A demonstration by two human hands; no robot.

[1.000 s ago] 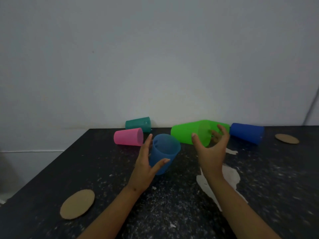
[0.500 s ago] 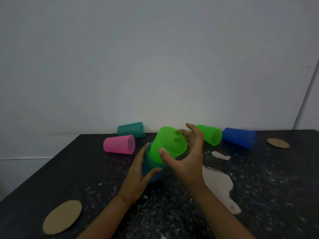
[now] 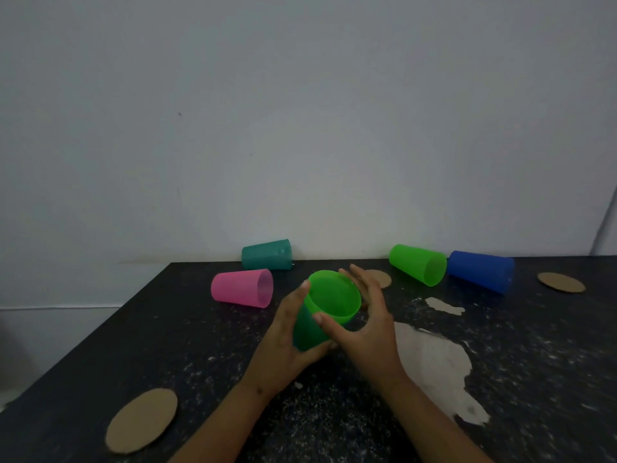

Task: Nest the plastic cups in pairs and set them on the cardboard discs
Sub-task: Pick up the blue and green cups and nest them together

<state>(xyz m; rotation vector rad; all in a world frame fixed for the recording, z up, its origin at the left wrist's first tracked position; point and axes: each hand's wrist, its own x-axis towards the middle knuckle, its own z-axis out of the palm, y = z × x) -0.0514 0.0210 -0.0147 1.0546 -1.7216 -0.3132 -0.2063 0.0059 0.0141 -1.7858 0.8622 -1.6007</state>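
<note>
A green cup (image 3: 334, 297) sits nested inside a light blue cup (image 3: 309, 332), mouth tilted toward me, above the table's middle. My left hand (image 3: 283, 342) grips the pair from the left and below. My right hand (image 3: 364, 325) wraps its right side, thumb on the green rim. On their sides lie a pink cup (image 3: 242, 288), a teal cup (image 3: 266, 254), a second green cup (image 3: 418, 264) and a dark blue cup (image 3: 479, 270). Cardboard discs lie at front left (image 3: 142, 420), far right (image 3: 561, 282), and behind my right hand (image 3: 379, 278), partly hidden.
The dark table (image 3: 200, 345) is speckled with white, with bare worn patches (image 3: 434, 365) to the right of my hands. A pale wall stands right behind the cups. The table's left edge runs diagonally from the back toward the front left corner.
My right hand carried the green cup from the back over to the light blue cup in my left hand and pushed it down inside. Both hands now close around the nested pair.
</note>
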